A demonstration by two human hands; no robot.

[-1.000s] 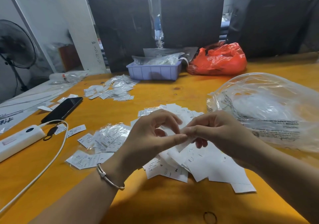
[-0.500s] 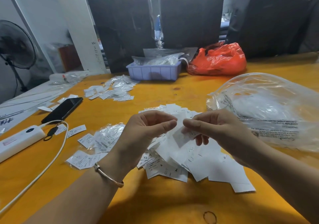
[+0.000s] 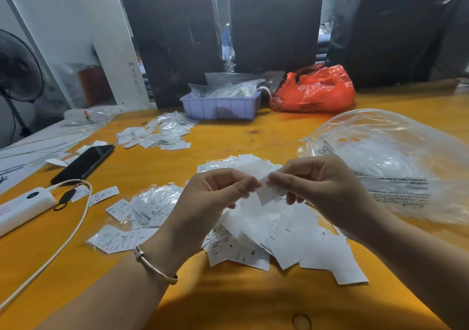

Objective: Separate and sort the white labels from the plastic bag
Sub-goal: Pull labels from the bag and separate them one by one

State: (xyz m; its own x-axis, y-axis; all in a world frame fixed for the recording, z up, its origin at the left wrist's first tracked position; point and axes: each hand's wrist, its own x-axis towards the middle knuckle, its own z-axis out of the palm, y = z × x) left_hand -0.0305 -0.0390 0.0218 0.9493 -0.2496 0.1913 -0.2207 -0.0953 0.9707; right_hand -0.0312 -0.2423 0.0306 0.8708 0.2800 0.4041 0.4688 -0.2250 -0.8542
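My right hand (image 3: pixel 327 185) pinches one small label (image 3: pixel 269 192) at frame centre; its long axis slants down-left toward my left hand (image 3: pixel 215 197), whose curled fingers (image 3: pixel 247 186) touch its edge. Below lies the label pile (image 3: pixel 286 238) on the counter (image 3: pixel 228 304).

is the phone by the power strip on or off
Cannot tell for sure, but the screen looks dark: the phone lies flat, face up on the table, its glass black with only a faint reflection.
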